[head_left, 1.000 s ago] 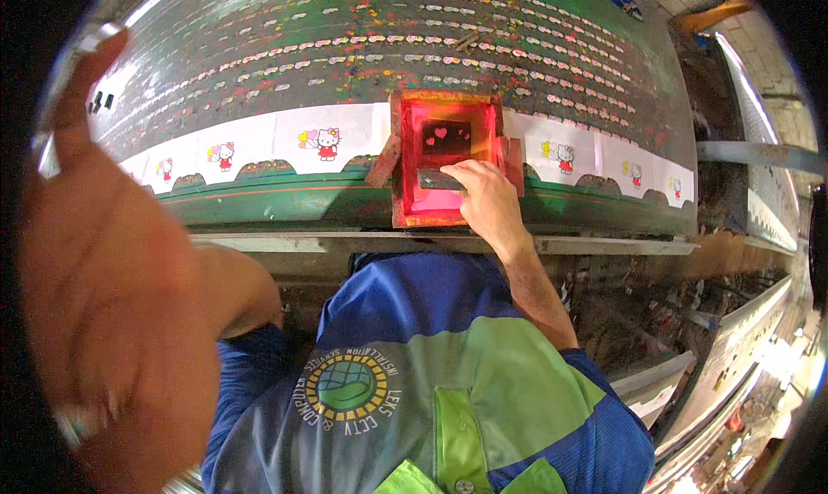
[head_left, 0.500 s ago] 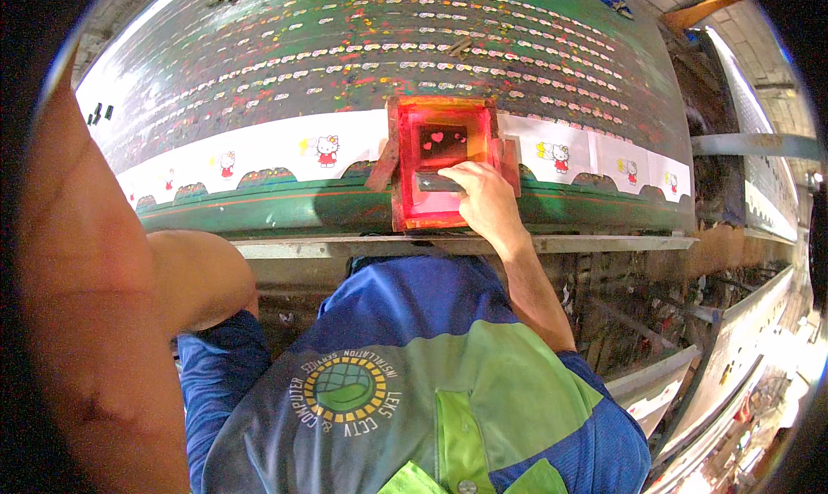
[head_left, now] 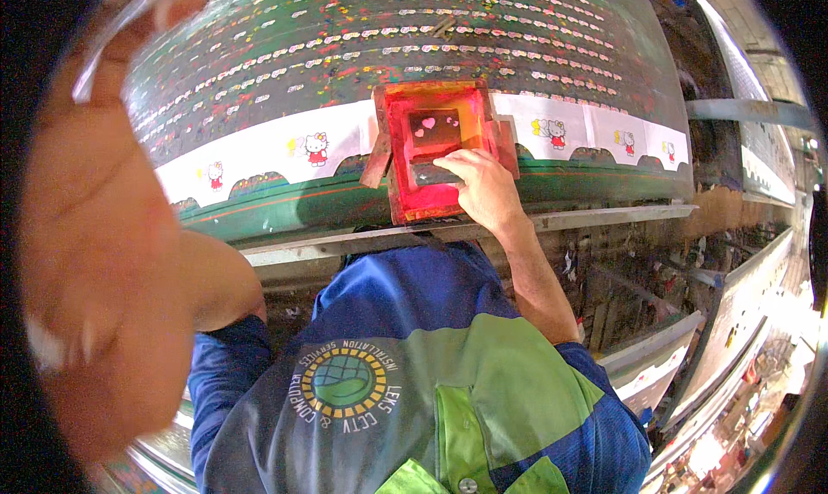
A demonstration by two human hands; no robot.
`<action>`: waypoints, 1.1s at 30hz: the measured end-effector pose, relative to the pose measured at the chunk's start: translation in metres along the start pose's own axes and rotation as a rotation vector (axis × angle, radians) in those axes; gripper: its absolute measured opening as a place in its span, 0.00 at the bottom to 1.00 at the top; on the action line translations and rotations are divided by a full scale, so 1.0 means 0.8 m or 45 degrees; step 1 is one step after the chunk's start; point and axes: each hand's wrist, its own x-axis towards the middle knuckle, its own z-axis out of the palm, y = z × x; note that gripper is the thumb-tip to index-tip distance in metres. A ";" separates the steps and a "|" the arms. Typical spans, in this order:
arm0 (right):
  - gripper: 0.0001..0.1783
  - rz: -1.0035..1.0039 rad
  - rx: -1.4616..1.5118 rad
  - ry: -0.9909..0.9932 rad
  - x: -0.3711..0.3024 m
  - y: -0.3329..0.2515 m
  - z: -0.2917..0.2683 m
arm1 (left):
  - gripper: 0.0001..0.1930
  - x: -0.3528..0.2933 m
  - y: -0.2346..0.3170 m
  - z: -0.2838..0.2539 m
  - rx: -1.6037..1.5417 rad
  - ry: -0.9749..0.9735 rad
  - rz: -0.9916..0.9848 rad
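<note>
A small screen-printing frame [head_left: 398, 202], its wood and mesh stained red, lies over the white fabric strip [head_left: 349, 136]. Inside it my right hand [head_left: 490, 190] is closed on a dark, flat squeegee [head_left: 427, 174], which rests on the mesh toward the frame's near end. Small pink heart shapes show on the dark window of the mesh beyond the squeegee. My left hand [head_left: 108, 261] is raised close to the camera at the far left, large and blurred. Its visible fingers stretch upward, apart, with nothing seen in them.
The strip carries printed red-and-white cartoon cat figures [head_left: 316, 149] on both sides of the frame. Beneath it is a long green table [head_left: 586, 183], paint-spotted, with a metal rail [head_left: 595, 220] along its near edge. More tables with printed sheets [head_left: 742, 287] stand at the right.
My left hand has come farther into view, its fingers now showing at the upper left. The right hand stays on the squeegee at the frame's near end. The whole view has shifted slightly.
</note>
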 end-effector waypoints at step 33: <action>0.24 -0.122 -0.027 0.169 -0.068 0.180 -0.125 | 0.20 -0.280 -0.356 0.220 0.811 0.056 -1.212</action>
